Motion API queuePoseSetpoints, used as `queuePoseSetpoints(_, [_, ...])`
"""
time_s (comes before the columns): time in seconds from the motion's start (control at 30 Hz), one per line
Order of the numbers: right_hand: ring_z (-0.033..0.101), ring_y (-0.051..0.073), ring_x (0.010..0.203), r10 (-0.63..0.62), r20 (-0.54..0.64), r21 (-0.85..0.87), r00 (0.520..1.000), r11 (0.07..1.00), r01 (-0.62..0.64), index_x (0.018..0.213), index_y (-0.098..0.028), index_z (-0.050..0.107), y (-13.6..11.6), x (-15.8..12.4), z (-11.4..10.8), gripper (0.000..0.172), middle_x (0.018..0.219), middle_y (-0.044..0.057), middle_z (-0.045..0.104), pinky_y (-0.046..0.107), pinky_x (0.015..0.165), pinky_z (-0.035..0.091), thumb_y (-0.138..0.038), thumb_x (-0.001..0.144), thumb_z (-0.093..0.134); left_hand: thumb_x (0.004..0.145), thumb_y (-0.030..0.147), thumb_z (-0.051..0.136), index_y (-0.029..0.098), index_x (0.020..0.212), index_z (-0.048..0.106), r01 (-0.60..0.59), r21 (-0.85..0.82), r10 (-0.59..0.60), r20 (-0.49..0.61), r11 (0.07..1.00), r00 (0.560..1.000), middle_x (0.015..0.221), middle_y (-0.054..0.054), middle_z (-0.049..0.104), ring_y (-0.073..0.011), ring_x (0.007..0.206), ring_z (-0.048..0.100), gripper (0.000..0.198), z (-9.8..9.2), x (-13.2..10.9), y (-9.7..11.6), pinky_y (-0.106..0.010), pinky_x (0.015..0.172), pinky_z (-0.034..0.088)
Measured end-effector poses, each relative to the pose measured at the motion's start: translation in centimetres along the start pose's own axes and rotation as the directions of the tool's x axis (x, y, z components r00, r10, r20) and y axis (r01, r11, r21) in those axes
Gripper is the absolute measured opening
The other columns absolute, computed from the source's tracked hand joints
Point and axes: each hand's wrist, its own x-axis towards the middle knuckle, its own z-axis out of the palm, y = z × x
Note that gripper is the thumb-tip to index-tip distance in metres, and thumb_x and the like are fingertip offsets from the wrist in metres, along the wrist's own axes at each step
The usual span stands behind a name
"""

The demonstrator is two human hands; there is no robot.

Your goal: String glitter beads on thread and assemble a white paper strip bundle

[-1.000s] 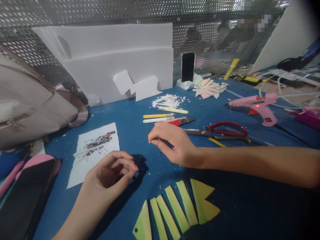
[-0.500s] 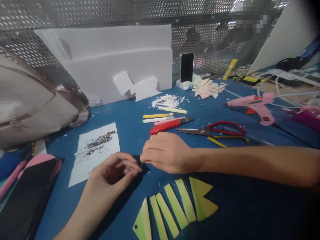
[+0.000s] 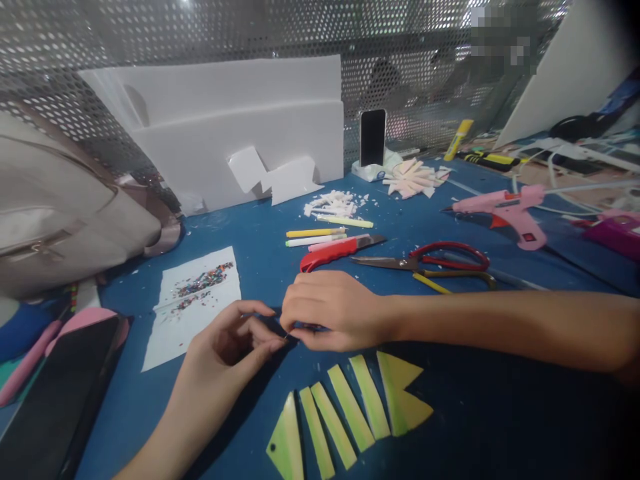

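My left hand (image 3: 235, 353) hovers low over the blue table, its thumb and another fingertip pinched together and the index finger lifted a little. A tiny, thin, thread-like thing shows at those tips, too small to name. Right beside it is my right hand (image 3: 333, 310), palm down with fingers curled in; whatever they grip is hidden. Below both hands lies a row of separate yellow-green painted pieces forming a fish: a head piece (image 3: 287, 440) with a black eye dot, several narrow strips (image 3: 334, 425), and a notched tail piece (image 3: 400, 397).
White paper (image 3: 155, 340) with multicoloured bits (image 3: 205, 280) lies left. Beyond my right hand are a red-handled knife (image 3: 333, 252), markers (image 3: 315, 233), scissors (image 3: 450, 253) and a pink glue gun (image 3: 520, 207). A phone (image 3: 373, 138) stands behind; a dark phone (image 3: 65, 393) lies left.
My left index finger has lifted away from the thumb. My right hand's fingers have shifted slightly, leaving a small gap above its thumb. The view has moved a little.
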Motion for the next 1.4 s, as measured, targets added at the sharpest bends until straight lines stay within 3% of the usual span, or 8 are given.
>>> queuePoseSetpoints(0.27, [0.045,0.014,0.077,0.162,-0.031,0.062,0.986,0.985,-0.160,0.088,-0.018,0.054,0.1,-0.3,-0.2,0.007,0.084,0.001,0.059,0.027,0.073,0.039,-0.013,0.084,0.051,0.084,0.026,0.072,0.024,0.100,0.059,-0.003,0.023,0.004,-0.058,1.000,0.998,0.066,0.006,0.063,-0.0094,0.070,0.060,0.021,-0.3,-0.3,-0.2,-0.017,0.070,0.051])
queuePoseSetpoints(0.43, [0.049,0.014,0.082,0.127,-0.004,0.097,0.992,0.987,-0.126,0.097,-0.016,0.057,-0.1,-0.2,-0.3,0.009,0.089,0.002,0.062,0.027,0.076,0.040,-0.017,0.088,0.054,0.082,0.025,0.073,0.022,0.098,0.060,-0.039,0.064,0.042,-0.040,0.997,0.998,0.064,0.005,0.063,-0.0099,0.066,0.061,0.021,-0.1,-0.3,-0.2,-0.017,0.066,0.051])
queuePoseSetpoints(0.6, [0.050,0.015,0.087,-0.013,0.070,0.073,0.997,0.997,0.008,0.101,-0.015,0.061,0.1,-0.2,-0.2,0.019,0.096,0.004,0.066,0.027,0.080,0.041,-0.032,0.100,0.053,0.082,0.026,0.072,0.023,0.098,0.060,-0.070,0.100,0.074,-0.039,0.992,0.996,0.064,0.005,0.065,-0.0093,0.064,0.061,0.020,0.0,-0.3,-0.3,-0.015,0.063,0.050])
queuePoseSetpoints(0.77, [0.051,0.015,0.088,-0.011,0.108,0.062,0.994,0.998,0.004,0.102,-0.016,0.065,0.2,-0.4,-0.4,0.020,0.095,0.004,0.067,0.026,0.081,0.042,-0.028,0.102,0.049,0.082,0.026,0.071,0.025,0.099,0.059,-0.083,0.145,0.088,-0.030,0.986,0.996,0.065,0.005,0.065,-0.0099,0.064,0.062,0.020,0.2,-0.4,-0.4,-0.016,0.064,0.051])
queuePoseSetpoints(0.93, [0.052,0.015,0.087,-0.018,0.048,0.072,0.999,0.997,0.014,0.098,-0.017,0.067,0.3,-0.5,-0.5,0.018,0.095,0.003,0.068,0.027,0.080,0.042,-0.026,0.101,0.052,0.086,0.027,0.066,0.026,0.101,0.059,-0.104,0.221,0.098,0.037,0.970,0.995,0.069,0.004,0.067,-0.0124,0.066,0.066,0.017,0.2,-0.6,-0.1,-0.019,0.064,0.052])
queuePoseSetpoints(1.03, [0.053,0.014,0.084,0.044,-0.013,0.132,0.999,0.990,-0.042,0.092,-0.016,0.067,0.4,-0.5,-0.4,0.017,0.092,0.004,0.068,0.027,0.077,0.043,-0.023,0.099,0.053,0.088,0.029,0.062,0.027,0.102,0.062,-0.190,0.401,0.166,0.093,0.896,0.982,0.081,0.000,0.072,-0.0158,0.075,0.069,0.014,-1.2,-0.1,0.5,-0.024,0.072,0.054])
queuePoseSetpoints(1.17, [0.055,0.013,0.083,0.187,-0.036,0.282,0.982,0.944,-0.169,0.088,-0.016,0.065,0.6,-0.3,-0.3,0.012,0.088,0.003,0.068,0.027,0.077,0.045,-0.019,0.097,0.058,0.086,0.037,0.060,0.028,0.100,0.067,-0.292,0.744,0.355,0.079,0.601,0.931,0.099,-0.003,0.072,-0.0217,0.089,0.067,0.018,-4.7,1.9,0.7,-0.031,0.081,0.049])
queuePoseSetpoints(1.4, [0.056,0.013,0.083,0.228,-0.018,0.349,0.974,0.914,-0.207,0.088,-0.017,0.065,0.7,-0.3,-0.5,0.009,0.089,0.002,0.068,0.027,0.077,0.046,-0.018,0.095,0.060,0.079,0.050,0.063,0.026,0.089,0.070,-0.132,0.779,0.138,0.060,0.613,0.989,0.100,-0.006,0.075,-0.0267,0.094,0.068,0.028,-9.0,4.1,0.6,-0.034,0.084,0.050])
